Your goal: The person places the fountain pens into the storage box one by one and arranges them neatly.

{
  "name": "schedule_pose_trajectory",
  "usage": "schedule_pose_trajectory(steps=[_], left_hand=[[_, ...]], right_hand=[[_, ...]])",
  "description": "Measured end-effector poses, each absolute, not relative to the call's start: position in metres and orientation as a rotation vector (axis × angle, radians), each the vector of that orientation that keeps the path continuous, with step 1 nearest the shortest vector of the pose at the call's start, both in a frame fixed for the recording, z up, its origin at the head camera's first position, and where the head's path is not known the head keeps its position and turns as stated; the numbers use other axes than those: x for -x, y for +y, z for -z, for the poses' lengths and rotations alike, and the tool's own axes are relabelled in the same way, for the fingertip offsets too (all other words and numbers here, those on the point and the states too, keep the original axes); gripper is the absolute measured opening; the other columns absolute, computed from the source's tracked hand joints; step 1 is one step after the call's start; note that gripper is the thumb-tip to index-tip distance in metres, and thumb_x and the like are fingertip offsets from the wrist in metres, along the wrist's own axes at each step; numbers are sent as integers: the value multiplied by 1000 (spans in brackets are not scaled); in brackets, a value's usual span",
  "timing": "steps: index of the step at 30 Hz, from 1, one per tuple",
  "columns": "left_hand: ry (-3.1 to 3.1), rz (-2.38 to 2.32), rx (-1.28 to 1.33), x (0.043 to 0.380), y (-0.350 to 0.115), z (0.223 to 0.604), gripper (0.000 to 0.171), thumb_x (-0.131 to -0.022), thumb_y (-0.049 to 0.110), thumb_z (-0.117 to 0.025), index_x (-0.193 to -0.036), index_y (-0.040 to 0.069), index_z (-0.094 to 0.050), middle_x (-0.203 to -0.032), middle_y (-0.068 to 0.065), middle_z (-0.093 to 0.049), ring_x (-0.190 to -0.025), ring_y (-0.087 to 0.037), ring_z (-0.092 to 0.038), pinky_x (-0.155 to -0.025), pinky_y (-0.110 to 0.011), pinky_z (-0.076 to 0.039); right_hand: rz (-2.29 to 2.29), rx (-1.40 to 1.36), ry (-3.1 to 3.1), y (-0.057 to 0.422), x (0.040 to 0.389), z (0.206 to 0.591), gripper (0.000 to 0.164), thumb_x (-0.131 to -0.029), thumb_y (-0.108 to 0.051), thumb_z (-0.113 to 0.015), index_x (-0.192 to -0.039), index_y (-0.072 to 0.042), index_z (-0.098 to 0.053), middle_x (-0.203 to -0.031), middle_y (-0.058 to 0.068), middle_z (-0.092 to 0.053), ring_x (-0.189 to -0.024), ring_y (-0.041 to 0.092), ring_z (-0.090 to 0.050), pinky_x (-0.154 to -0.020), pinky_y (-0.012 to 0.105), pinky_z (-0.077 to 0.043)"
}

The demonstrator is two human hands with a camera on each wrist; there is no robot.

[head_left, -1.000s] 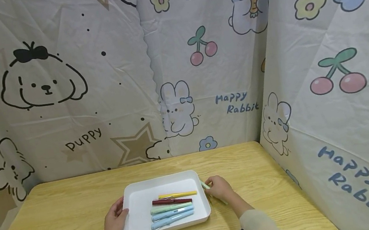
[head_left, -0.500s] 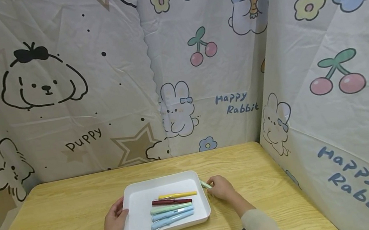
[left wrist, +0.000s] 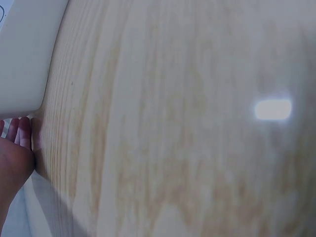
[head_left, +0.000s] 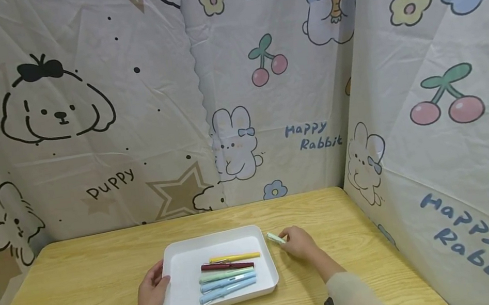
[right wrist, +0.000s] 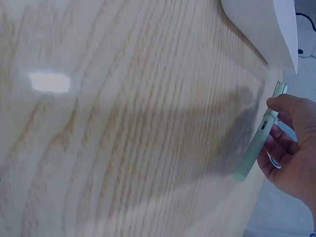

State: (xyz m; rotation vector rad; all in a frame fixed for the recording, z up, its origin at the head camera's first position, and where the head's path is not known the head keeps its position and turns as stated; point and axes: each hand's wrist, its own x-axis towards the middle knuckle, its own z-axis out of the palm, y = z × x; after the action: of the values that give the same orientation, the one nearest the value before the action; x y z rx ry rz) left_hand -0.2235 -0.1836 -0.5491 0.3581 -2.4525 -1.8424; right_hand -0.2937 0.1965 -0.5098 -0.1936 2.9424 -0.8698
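A white tray (head_left: 180,265) sits on the wooden table, with my left hand (head_left: 151,295) holding its left side, thumb at the rim. In the left wrist view, the fingers (left wrist: 24,133) show beside the tray's underside corner. Just right of the tray, my right hand (head_left: 299,242) pinches a light green pen (right wrist: 253,150) between thumb and fingers. That pen has a small dark oval window in its barrel and is held slanted. Inside the tray lie a yellow pen (head_left: 242,257), a dark red pen (head_left: 239,265), a light green pen (head_left: 224,275) and two light blue pens (head_left: 231,292), roughly parallel.
The wooden table (head_left: 101,266) extends around the tray on all sides. Printed cloth curtains (head_left: 130,137) stand along its back, and another cloth (head_left: 451,154) runs close along the right edge.
My right hand has moved to the right and slightly back with the light green pen, whose end now shows apart from the tray's right side. The left hand and tray have stayed nearly still.
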Motion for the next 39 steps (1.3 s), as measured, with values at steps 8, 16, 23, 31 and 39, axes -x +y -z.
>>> schedule_pose_trajectory(steps=[8,16,23,31,39], left_hand=[[-2458,1846,-353,225,-183,550,51,-95,7,-42,-144,1,-30,-146,-25,-33,-131,-38,-36,-107,-51,-34],[-2460,1848,-352,226,-184,551,50,-94,8,-42,-143,1,-31,-145,-26,-33,-131,-39,-37,-107,-51,-34],[-2469,1822,-352,225,-185,551,50,-95,8,-43,-143,2,-32,-145,-26,-34,-131,-39,-38,-106,-51,-35],[-2470,1827,-338,223,-183,548,50,-94,8,-42,-143,1,-31,-145,-27,-33,-131,-40,-37,-107,-51,-34],[-2470,1808,-352,224,-184,550,50,-94,7,-42,-143,1,-32,-144,-26,-35,-131,-38,-39,-106,-50,-35]], right_hand=[[870,186,2957,200,294,498,29,-80,-11,-66,-107,-1,-67,-73,4,-56,-63,15,-48,-53,24,-38],[844,151,2954,200,296,490,30,-80,-12,-66,-109,-5,-67,-78,4,-55,-69,17,-49,-57,26,-39],[816,208,2988,198,301,491,29,-77,-11,-66,-106,-7,-68,-78,4,-54,-70,16,-47,-58,26,-38],[812,229,2995,196,301,485,30,-77,-10,-65,-106,-7,-69,-79,5,-53,-69,16,-47,-56,26,-38],[807,241,2980,193,300,477,29,-77,-9,-64,-106,-7,-69,-82,5,-53,-71,16,-47,-56,26,-38]])
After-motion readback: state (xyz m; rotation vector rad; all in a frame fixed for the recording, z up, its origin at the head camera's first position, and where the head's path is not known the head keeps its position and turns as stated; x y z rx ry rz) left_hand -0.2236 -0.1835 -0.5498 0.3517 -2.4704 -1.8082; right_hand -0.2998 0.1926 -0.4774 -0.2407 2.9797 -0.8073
